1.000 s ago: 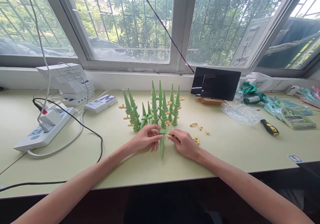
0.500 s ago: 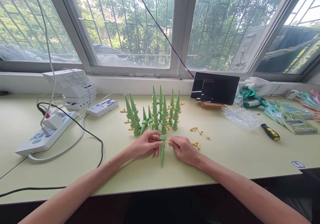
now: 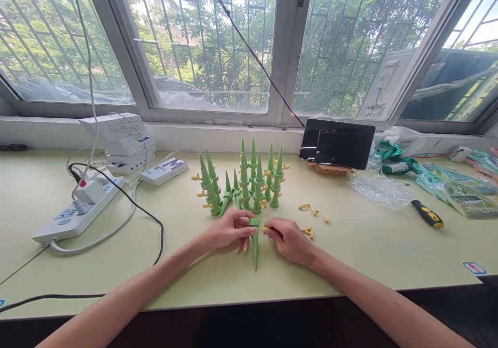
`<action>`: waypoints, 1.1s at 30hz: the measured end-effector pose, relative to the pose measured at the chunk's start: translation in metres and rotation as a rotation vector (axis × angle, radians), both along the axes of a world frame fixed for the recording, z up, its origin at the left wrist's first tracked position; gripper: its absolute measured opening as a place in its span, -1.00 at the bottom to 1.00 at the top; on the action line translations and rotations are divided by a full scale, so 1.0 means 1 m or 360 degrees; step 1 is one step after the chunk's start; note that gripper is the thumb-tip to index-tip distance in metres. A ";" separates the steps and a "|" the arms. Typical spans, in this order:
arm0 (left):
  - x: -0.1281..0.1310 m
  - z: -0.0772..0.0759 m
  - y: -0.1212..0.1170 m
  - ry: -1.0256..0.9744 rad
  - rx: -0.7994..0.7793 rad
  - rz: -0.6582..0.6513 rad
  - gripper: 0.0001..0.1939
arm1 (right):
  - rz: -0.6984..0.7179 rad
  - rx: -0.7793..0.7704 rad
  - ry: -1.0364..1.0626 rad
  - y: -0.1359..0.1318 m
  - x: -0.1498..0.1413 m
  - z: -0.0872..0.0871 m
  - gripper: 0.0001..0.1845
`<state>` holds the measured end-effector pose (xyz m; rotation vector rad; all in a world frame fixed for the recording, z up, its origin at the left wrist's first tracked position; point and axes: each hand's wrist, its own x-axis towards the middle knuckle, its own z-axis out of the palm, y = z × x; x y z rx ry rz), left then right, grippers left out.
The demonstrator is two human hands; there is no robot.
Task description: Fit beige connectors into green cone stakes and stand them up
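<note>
Between thumb and fingers, my left hand (image 3: 229, 230) grips a green plastic watering spike (image 3: 254, 247), its tip pointing down toward me and its collar at the top. Just to the right of it, my right hand (image 3: 290, 239) pinches a small yellow valve (image 3: 265, 229), mostly covered by the fingers. The valve's end is near the spike's side; a small gap shows between them. Behind my hands stand several stacked green spikes (image 3: 244, 179) with yellow valves sticking out. Two more spikes (image 3: 227, 195) lean among them. Loose yellow valves (image 3: 305, 207) lie beyond my right hand.
At left are a white power strip (image 3: 80, 216) with cables, a stack of white boxes (image 3: 124, 143) and a single box (image 3: 165, 171). Toward the right are a tablet (image 3: 346, 143) on a cardboard stand, clear plastic wrap (image 3: 383, 190), a screwdriver (image 3: 427, 214) and bagged items (image 3: 472, 197).
The view has tilted slightly, so the whole scene sits lower and a little to the right. Both hands keep their grip on the spike and the valve, close together as before.
</note>
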<state>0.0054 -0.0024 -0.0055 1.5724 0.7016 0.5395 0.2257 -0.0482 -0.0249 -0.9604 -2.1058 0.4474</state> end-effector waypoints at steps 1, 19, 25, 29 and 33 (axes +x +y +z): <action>0.000 0.000 0.000 -0.0008 -0.0006 0.0007 -0.66 | -0.0005 -0.0002 -0.0007 0.000 0.000 0.000 -0.82; 0.002 0.006 -0.004 -0.0047 0.0018 -0.0030 -0.72 | 0.0018 0.0024 -0.0019 -0.001 -0.002 0.001 -0.78; 0.002 0.009 -0.005 -0.0052 0.0007 -0.0026 -0.72 | 0.0033 -0.0021 -0.0075 0.001 0.000 -0.004 -0.74; 0.003 0.009 -0.006 -0.0066 -0.0002 -0.0024 -0.72 | 0.0029 -0.0044 -0.0095 0.002 0.000 -0.005 -0.72; 0.003 0.008 -0.005 -0.0066 0.0001 -0.0028 -0.72 | 0.0028 0.0000 -0.0070 0.001 -0.001 -0.003 -0.74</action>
